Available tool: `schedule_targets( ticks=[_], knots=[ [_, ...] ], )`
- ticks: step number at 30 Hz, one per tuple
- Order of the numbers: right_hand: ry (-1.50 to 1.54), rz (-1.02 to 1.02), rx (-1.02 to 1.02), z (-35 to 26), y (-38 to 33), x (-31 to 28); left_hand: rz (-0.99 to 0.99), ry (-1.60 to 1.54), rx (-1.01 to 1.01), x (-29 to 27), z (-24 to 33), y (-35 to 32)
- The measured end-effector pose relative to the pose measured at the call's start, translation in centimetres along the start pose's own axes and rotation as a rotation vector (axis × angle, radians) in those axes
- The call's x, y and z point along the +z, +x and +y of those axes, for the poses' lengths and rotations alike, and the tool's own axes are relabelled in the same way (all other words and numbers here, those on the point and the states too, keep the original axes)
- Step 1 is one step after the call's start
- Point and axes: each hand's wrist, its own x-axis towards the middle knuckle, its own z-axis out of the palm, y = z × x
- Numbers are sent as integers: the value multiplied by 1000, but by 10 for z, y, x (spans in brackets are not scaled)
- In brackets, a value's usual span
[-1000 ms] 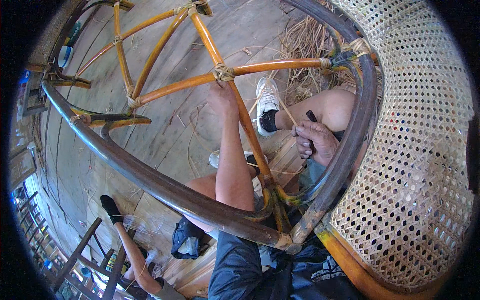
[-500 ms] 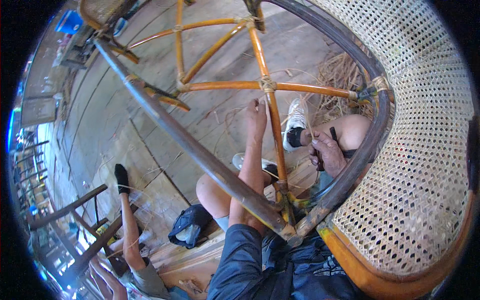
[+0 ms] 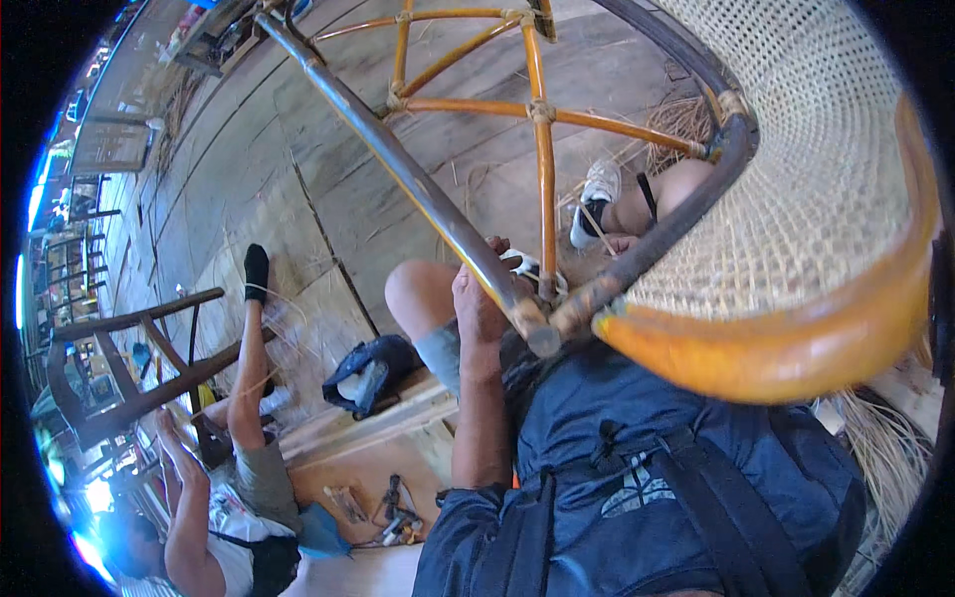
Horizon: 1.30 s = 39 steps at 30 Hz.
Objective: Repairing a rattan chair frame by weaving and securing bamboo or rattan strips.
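A rattan chair frame of glossy orange-brown poles with bound joints lies tipped before me, joined to dark outer poles and a woven cane panel. My left hand is closed around the dark slanting pole close to its cut end, its fingertips showing on the far side. Most of my right hand is hidden behind the other dark pole. A thin pale cane strip runs into that hand, which appears closed on it.
Loose cane strands lie in a heap beyond the frame and in a bundle at lower right. A dark blue cap rests left of my knee. A co-worker sits at lower left beside a dark wooden chair frame.
The chair frame and woven panel sit higher in the picture. My left hand has drawn back from the orange upright to the dark pole. My right hand has slipped mostly behind the frame.
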Motion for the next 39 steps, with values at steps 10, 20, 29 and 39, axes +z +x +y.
schedule_targets(
  ticks=[10, 20, 29, 39],
  knots=[
    [-305, -152, -16, -52, -109, -13, 257, -72, 233, 14, 17, -85],
    [-909, 67, -689, -24, -86, -42, 79, 656, 291, 38, 43, -142],
    [-1131, 99, -654, -65, -57, -33, 15, 1118, 201, 58, 19, -108],
    [-947, 79, -577, -72, -82, -36, -44, 1029, 391, 48, 11, -106]
  ],
)
